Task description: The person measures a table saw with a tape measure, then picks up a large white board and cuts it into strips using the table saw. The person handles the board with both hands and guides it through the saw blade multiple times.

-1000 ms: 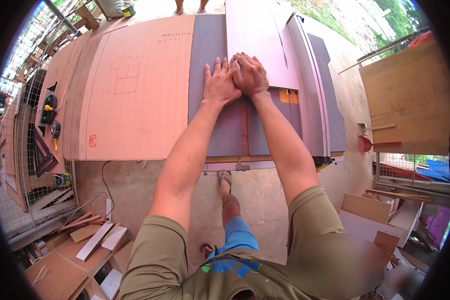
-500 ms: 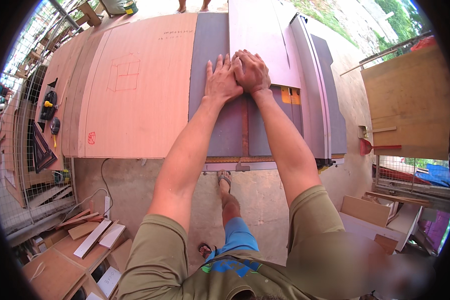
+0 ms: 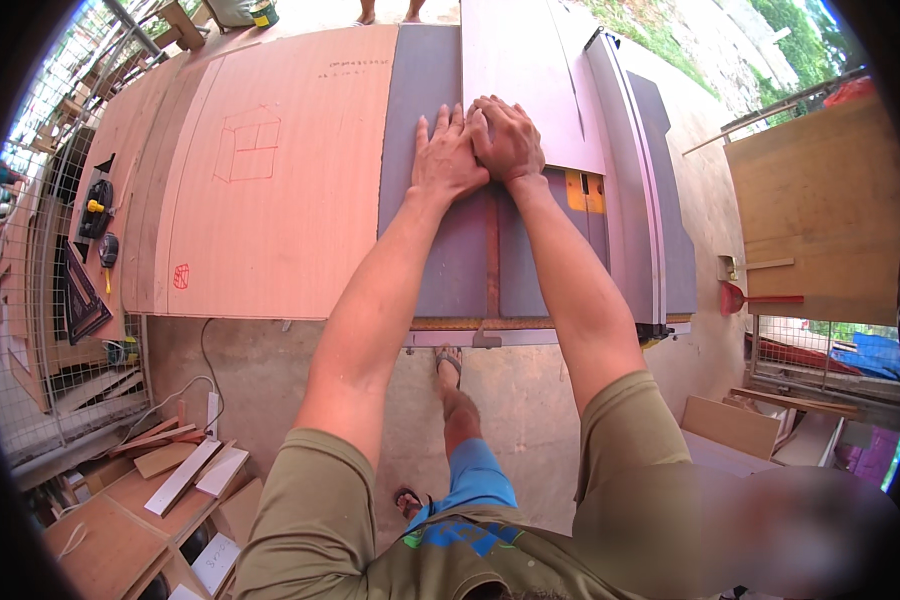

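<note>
1. Left hand: the grip is spread, palm down and fingers stretched toward the far edge of the table, with narrow gaps between them; it lies on the grey top and pinches nothing that can be seen
2. Right hand: fingers bent and bunched together over the near left corner of the pale board; whether this grip pinches the board or only presses on it, I cannot tell
3. The two hands touch, the right one overlapping the thumb side of the left
4. The pale board lies flat toward the far edge of the table, reaching out of the picture at the top; a dark line runs along it, and its right side is just beside the long fence
5. A yellow insert with a dark slot shows just nearer than the board's near edge
6. On the left part of the table lies a wood-toned panel with red line drawings; near the table's left edge are a tape measure and a black set square
7. Against one second ago, the whole view has shifted slightly; hands, board and insert keep nearly the same places relative to each other, and both hands keep their shape
</note>
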{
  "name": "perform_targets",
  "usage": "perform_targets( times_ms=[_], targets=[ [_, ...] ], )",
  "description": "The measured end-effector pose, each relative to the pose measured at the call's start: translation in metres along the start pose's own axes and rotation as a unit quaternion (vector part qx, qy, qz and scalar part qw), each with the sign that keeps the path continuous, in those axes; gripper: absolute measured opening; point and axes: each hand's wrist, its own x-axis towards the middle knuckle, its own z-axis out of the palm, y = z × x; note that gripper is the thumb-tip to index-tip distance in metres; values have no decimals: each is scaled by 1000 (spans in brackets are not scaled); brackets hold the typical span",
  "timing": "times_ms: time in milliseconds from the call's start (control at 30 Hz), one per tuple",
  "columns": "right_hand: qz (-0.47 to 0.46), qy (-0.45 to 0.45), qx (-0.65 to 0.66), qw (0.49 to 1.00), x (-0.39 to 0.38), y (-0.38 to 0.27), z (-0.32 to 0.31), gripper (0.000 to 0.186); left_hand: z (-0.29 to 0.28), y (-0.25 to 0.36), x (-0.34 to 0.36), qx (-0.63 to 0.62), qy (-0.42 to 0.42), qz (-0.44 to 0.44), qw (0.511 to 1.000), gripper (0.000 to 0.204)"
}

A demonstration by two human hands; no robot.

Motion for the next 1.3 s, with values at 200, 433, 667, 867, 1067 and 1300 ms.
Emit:
perform_targets(
  times_ms=[200,433,667,867,1067,1300],
  targets=[
    [-7,1,-4,1000,3,1,0,37,4,-4,6,7,9,5,1000,86],
    [-3,3,-13,1000,6,6,5,37,6,-6,10,9,19,9,1000,87],
    [-2,-1,-8,1000,7,7,5,37,5,-6,12,-9,12,4,1000,88],
    [5,9,-5,1000,10,9,8,37,6,-6,14,-1,13,1,1000,88],
    [7,6,0,1000,11,11,9,37,7,-8,16,1,15,6,1000,84],
    [7,4,-3,1000,14,12,11,37,8,-9,19,-4,19,5,1000,85]
  ],
)
